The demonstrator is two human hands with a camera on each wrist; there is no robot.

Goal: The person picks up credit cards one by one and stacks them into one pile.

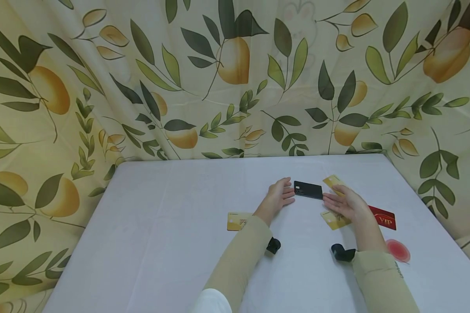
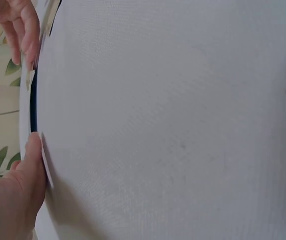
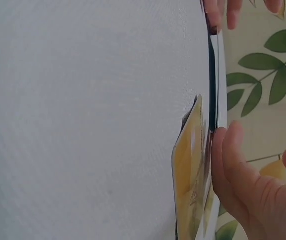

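A black card (image 1: 308,190) lies toward the back of the white table, between both hands. My left hand (image 1: 277,196) is at its left end, palm turned inward, with straight fingers at the edge. At the opposite end, the extended fingers of my right hand (image 1: 346,203) reach the card's right edge. Both wrist views show the black card (image 2: 34,107) nearly edge-on, a fingertip at each end. Gold cards lie above (image 1: 330,179) and below (image 1: 334,221) the right hand, partly covered by it. Another gold card (image 1: 235,221) sits by the left wrist, partly hidden by the sleeve.
A red VIP card (image 1: 384,218) lies right of the right wrist, with a round red patch (image 1: 398,251) nearer the front. Black wrist devices (image 1: 274,245) sit beneath the sleeves. Behind the white table (image 1: 160,208) hangs a leaf-and-fruit patterned curtain (image 1: 235,100).
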